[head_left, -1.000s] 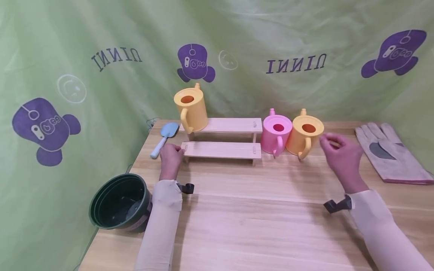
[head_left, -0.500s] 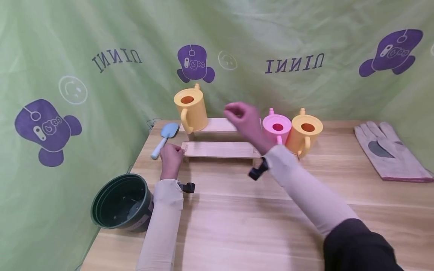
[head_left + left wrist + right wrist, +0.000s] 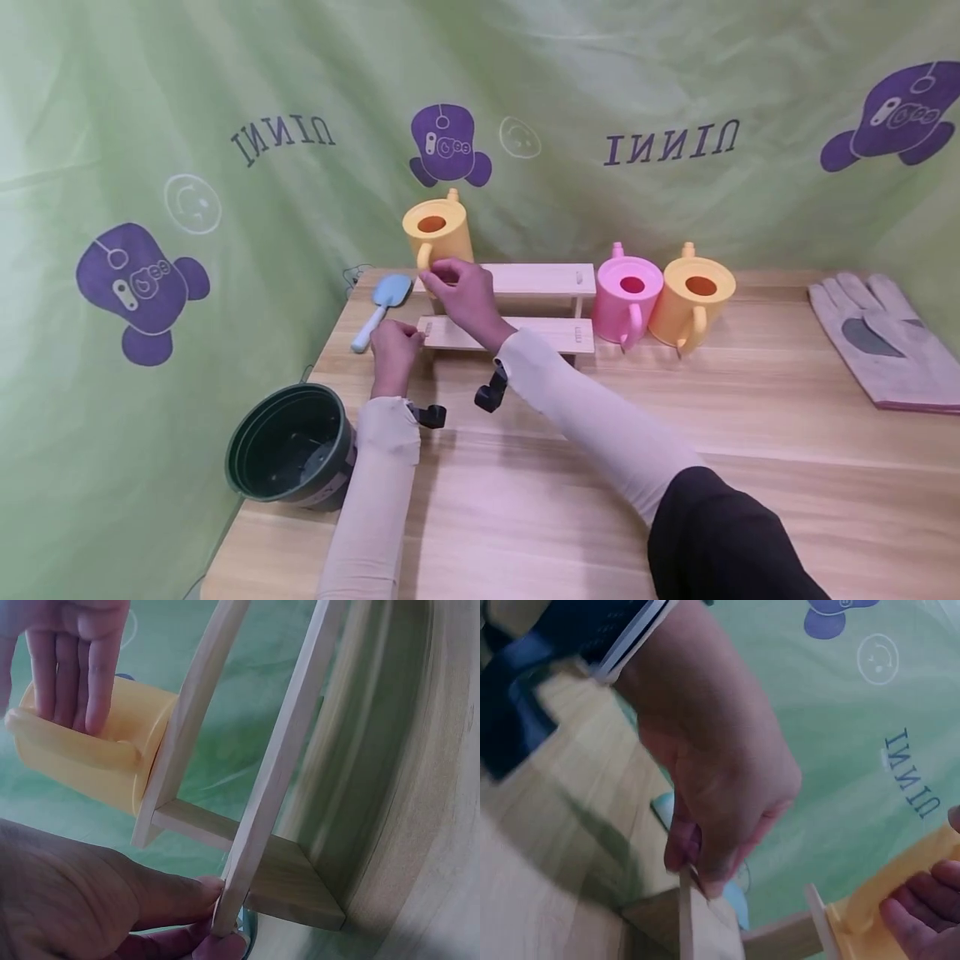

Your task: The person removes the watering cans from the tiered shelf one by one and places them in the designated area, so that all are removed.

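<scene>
Nearest, dk green pot (image 3: 255, 454) on wood table (image 3: 525, 517); its label (image 3: 332, 486) is too blurry to read. Next, L hand (image 3: 395, 354) pinches the L end of the lower board on the 2-tier wood shelf (image 3: 540, 333); L wrist cam gets thumb & fingertips at the board edge, tiny in head view. Mark on the board's R end too small to read. Blue trowel (image 3: 392, 291) lies L of shelf. R hand (image 3: 467, 293) is at the handle of the yellow can (image 3: 446, 237), upper tier, L end; L wrist cam shows straight fingers between handle & body, not clenched. R wrist cam cuts off most of that can. R of shelf: pink can (image 3: 622, 308), 2nd yellow can (image 3: 678, 308). Far R: gray glove (image 3: 892, 354), edge cut off. Behind, green curtain (image 3: 570, 208) w/ purple lettering approx "INNIU", reversed, 2x.
</scene>
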### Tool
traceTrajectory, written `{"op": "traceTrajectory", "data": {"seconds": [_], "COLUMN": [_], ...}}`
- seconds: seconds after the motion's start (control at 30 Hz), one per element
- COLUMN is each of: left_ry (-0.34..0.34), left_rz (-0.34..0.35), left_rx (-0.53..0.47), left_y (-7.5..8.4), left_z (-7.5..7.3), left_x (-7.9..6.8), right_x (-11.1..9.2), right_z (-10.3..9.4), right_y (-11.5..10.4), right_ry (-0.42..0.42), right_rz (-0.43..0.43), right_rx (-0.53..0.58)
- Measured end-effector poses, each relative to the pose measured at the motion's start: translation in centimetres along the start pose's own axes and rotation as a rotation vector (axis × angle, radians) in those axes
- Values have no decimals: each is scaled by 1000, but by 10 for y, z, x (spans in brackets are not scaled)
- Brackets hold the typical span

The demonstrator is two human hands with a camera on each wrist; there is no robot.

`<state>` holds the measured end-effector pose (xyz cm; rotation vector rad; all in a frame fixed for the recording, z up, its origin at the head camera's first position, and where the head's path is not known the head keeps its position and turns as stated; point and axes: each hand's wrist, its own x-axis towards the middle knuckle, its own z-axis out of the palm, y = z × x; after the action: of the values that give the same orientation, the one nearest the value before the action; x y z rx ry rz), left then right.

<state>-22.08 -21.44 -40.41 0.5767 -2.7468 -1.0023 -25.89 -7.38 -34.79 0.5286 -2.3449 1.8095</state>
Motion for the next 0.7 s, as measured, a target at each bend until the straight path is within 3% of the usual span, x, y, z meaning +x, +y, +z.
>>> {"op": "traceTrajectory", "data": {"seconds": [0.23, 0.43, 0.7], "left_ry": [-23, -29, -16], "left_rz": [-30, -21, 8], "left_rx": [-1, -5, -31], "left_y": [1, 1, -1], "left_z": [2, -1, -2], "left_x": [0, -1, 0], "right_x": [4, 9, 4], "right_z": [9, 16, 2], "right_y": [2, -3, -6], "right_ry": [42, 101, 152], "right_rz": [0, -53, -93], "right_rx": [-2, -62, -77]}}
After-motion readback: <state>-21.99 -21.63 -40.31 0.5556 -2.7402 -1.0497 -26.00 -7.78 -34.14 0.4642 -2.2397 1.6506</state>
